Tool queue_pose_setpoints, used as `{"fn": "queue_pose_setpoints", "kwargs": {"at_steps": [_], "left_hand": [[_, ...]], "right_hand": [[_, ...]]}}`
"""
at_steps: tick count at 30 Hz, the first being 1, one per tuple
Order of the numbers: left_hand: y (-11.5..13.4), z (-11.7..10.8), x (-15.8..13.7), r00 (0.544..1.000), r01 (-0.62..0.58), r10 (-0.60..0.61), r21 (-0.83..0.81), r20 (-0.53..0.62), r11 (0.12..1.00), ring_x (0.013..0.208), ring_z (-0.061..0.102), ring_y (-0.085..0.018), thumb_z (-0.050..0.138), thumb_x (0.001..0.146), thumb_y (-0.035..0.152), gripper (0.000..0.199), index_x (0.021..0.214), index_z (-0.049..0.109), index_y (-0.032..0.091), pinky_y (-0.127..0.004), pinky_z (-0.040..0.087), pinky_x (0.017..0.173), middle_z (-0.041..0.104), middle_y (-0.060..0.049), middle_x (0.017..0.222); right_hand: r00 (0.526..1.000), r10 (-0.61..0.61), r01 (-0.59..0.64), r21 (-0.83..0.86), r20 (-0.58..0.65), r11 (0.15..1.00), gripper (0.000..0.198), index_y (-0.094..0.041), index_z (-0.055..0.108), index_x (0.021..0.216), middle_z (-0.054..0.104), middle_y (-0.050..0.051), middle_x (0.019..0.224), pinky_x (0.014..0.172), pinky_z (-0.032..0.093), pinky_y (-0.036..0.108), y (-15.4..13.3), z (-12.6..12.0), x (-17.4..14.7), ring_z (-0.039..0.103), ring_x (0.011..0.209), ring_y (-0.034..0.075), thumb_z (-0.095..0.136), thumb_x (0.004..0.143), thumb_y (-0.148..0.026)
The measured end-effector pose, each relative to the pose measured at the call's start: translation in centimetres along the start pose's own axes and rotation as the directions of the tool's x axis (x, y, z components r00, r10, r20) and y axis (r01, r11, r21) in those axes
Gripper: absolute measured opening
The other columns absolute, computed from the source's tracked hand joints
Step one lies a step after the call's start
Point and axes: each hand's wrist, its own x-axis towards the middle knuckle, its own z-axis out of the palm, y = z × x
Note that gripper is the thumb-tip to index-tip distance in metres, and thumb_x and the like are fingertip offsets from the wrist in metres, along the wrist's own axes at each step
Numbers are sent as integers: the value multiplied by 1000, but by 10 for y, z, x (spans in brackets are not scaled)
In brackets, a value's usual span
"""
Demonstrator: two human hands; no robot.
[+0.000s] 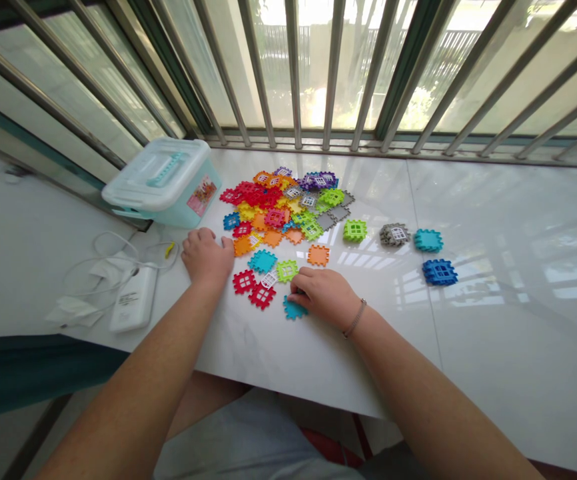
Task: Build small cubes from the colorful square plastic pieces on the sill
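Note:
My right hand [324,295] has its thumb and fingers closed on the edge of a teal notched plastic building tile [295,309] at the table's near side. Just beyond its fingertips lies a lime window tile [287,271]. To the left are two red window tiles [262,296], a white window insert [269,279] and another teal piece [262,261]. My left hand [206,257] rests on the table left of the pile, thumb apart from the loosely bent fingers. Its thumb is near an orange tile [242,246], and I see nothing held in it.
A mixed tile pile [268,197] lies beyond my hands. Stacks of lime [355,231], grey [393,234], teal [428,240] and blue tiles [440,272] stand rightward. A lidded box [168,180], a white power bank [133,300] and cables are at left. Window bars [292,73] line the back.

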Motion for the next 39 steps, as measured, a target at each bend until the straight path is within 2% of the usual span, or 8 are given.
{"fn": "queue_pose_setpoints", "kwargs": {"at_steps": [7, 11, 14, 26, 30, 35, 37, 39], "left_hand": [[0, 0, 0, 1000, -2, 2, -5, -1, 1000, 130, 57, -43, 54, 99, 40, 32, 120, 63, 18, -57, 50, 108, 63, -23, 136], [0, 0, 0, 1000, 0, 0, -3, 1, 1000, 130, 57, -43, 54, 99, 40, 31, 120, 63, 18, -57, 50, 108, 63, -23, 136], [0, 1, 0, 1000, 1, -1, -3, -1, 1000, 130, 57, -43, 54, 99, 40, 31, 120, 63, 19, -57, 50, 107, 63, -23, 135], [-3, 5, 1, 1000, -13, 13, -7, -28, 1000, 128, 58, -43, 55, 98, 40, 30, 118, 63, 18, -57, 51, 105, 64, -22, 134], [-2, 4, 1, 1000, -5, 5, -17, -14, 1000, 129, 57, -43, 55, 98, 39, 30, 118, 63, 18, -57, 49, 106, 62, -23, 134], [-2, 3, 1, 1000, -2, 2, -22, -16, 1000, 129, 57, -43, 55, 98, 39, 30, 118, 63, 18, -57, 49, 106, 63, -23, 134], [-2, 4, 1, 1000, -4, 4, -25, -16, 1000, 129, 57, -43, 55, 98, 39, 30, 118, 63, 18, -57, 49, 106, 63, -23, 134], [-2, 4, 1, 1000, -7, 7, -28, -17, 1000, 129, 57, -43, 56, 98, 39, 31, 119, 63, 18, -57, 49, 107, 62, -23, 134]], "right_hand": [[1000, 1, -1, 1, -4, 1000, 23, -24, 75, 110, 73, 5, 112, 75, 39, 30, 0, 0, -1, 70, 94, 18, 68, 109, -46], [999, -42, 43, 35, -25, 998, 47, -25, 73, 118, 72, 6, 117, 78, 42, 31, -1, -2, -5, 70, 96, 21, 77, 97, -67], [997, -76, 76, 35, -7, 996, 57, -25, 72, 122, 71, 7, 119, 82, 44, 32, -1, -3, -7, 69, 100, 23, 85, 89, -69], [1000, 30, -30, -8, -9, 1000, 18, -25, 75, 120, 72, 6, 118, 82, 45, 30, -3, 1, -2, 71, 100, 20, 68, 108, -38], [999, 40, -40, -11, -33, 999, 18, -25, 74, 120, 72, 6, 120, 80, 44, 30, -2, 1, -3, 70, 98, 19, 63, 111, -36], [998, -45, 46, 25, -40, 999, 62, -25, 70, 130, 70, 8, 123, 84, 47, 33, -3, -1, -8, 71, 101, 24, 82, 90, -71], [997, -76, 76, 21, -28, 997, 72, -25, 68, 132, 69, 8, 124, 86, 48, 35, -3, -2, -8, 70, 103, 26, 88, 83, -73], [997, -72, 72, 18, -23, 997, 66, -25, 68, 132, 69, 8, 125, 87, 49, 35, -3, -3, -8, 70, 104, 26, 89, 85, -67]]}}
